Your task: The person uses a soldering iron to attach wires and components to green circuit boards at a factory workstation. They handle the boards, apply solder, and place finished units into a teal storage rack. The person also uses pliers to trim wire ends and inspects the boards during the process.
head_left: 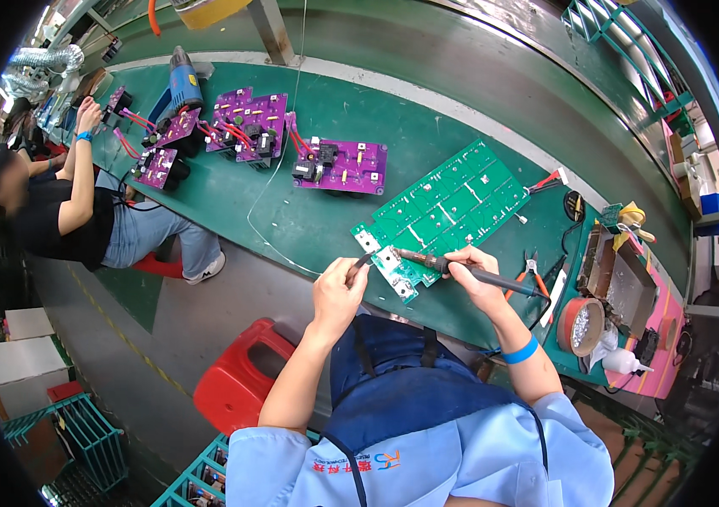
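Note:
My right hand (474, 280) grips a soldering iron (494, 277) by its dark handle, with the brown tip end over the near corner of a large green circuit board (452, 211). Pinched in my left hand (340, 291) is a short dark pointed piece (363, 260), its kind unclear, reaching to the board's white-padded edge. A thin pale wire (251, 218), resembling solder wire, hangs from above, loops over the bench edge and leads to my left hand. Whether the fingers also hold the wire is hidden. Red and white leads (552, 179) come off the board's far right corner.
Purple circuit boards (349, 167) with red leads line the green bench (427, 127), near a blue heat gun (183, 80). To the right lie orange-handled pliers (530, 269), a round red tub (581, 326) and a white bottle (624, 362). A co-worker (72, 203) sits left; a red stool (237, 384) stands beside me.

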Action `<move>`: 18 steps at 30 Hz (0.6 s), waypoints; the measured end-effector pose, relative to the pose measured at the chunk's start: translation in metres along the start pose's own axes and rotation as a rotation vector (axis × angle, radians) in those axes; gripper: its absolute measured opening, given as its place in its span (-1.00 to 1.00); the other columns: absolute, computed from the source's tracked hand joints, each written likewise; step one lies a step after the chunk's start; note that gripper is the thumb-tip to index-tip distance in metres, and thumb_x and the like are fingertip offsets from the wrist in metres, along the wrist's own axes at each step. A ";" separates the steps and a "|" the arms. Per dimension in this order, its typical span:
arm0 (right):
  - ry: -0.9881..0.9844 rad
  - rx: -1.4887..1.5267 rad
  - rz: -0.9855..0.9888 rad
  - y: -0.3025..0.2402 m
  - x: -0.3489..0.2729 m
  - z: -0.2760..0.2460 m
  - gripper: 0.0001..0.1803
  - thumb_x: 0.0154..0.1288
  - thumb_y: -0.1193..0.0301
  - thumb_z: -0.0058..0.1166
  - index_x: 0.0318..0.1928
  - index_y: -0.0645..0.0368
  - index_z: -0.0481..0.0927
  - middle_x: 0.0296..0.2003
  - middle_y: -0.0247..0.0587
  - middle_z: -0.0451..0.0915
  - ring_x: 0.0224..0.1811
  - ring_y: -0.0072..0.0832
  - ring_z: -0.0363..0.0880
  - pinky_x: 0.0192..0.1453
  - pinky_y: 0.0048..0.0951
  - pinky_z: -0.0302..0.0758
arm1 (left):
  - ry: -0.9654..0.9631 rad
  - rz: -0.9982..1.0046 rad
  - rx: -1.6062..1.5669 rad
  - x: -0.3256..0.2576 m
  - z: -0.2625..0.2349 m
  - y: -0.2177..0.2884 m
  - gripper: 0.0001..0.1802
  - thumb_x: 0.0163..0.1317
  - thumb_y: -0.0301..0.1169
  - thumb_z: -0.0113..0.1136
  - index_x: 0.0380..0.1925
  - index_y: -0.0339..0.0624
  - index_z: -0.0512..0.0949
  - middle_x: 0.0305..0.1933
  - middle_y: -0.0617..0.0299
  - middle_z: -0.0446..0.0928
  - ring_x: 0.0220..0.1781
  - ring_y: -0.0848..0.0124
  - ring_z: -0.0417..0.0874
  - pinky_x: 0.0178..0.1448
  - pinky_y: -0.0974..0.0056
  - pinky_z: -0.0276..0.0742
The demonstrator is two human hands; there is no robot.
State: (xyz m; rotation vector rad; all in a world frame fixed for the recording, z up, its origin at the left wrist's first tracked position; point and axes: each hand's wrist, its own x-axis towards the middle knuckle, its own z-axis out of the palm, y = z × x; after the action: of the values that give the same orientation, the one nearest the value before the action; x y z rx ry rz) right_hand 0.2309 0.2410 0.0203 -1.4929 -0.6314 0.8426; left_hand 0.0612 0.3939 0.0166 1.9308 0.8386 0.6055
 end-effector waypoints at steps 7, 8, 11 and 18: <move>-0.001 -0.003 -0.002 0.002 0.000 0.000 -0.85 0.05 0.55 -0.03 -0.34 0.37 0.47 -0.46 -0.21 0.51 -0.44 -0.62 0.48 -0.35 -0.64 0.40 | -0.080 -0.020 0.043 0.008 0.010 -0.009 -0.90 -0.02 -0.46 0.12 -0.53 -0.26 0.47 -0.66 0.23 0.34 -0.68 0.45 0.34 -0.56 0.37 0.25; -0.001 0.003 -0.004 0.002 0.000 0.001 -0.85 0.05 0.55 -0.03 -0.34 0.36 0.48 -0.47 -0.21 0.51 -0.44 -0.62 0.48 -0.35 -0.64 0.40 | -0.079 -0.016 0.033 0.008 0.011 -0.011 -0.90 -0.02 -0.46 0.12 -0.52 -0.28 0.47 -0.68 0.26 0.30 -0.69 0.49 0.30 -0.56 0.39 0.22; 0.008 0.003 -0.011 0.003 -0.001 0.001 -0.85 0.04 0.55 -0.03 -0.33 0.36 0.48 -0.48 -0.22 0.51 -0.44 -0.62 0.47 -0.36 -0.64 0.39 | -0.084 0.011 0.056 0.010 0.013 -0.013 -0.90 -0.02 -0.46 0.12 -0.51 -0.27 0.48 -0.70 0.26 0.29 -0.69 0.50 0.30 -0.57 0.40 0.22; 0.012 -0.001 -0.012 0.002 -0.002 0.002 -0.85 0.04 0.55 -0.02 -0.34 0.36 0.47 -0.48 -0.21 0.51 -0.45 -0.63 0.46 -0.37 -0.63 0.38 | -0.098 0.076 0.185 0.013 0.015 -0.012 -0.90 -0.06 -0.44 0.14 -0.51 -0.22 0.49 -0.68 0.24 0.34 -0.69 0.39 0.36 -0.56 0.33 0.27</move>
State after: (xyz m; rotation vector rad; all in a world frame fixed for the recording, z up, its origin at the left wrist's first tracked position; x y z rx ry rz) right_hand 0.2274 0.2405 0.0189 -1.4924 -0.6320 0.8235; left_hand 0.0759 0.3995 -0.0003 2.1502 0.7853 0.4878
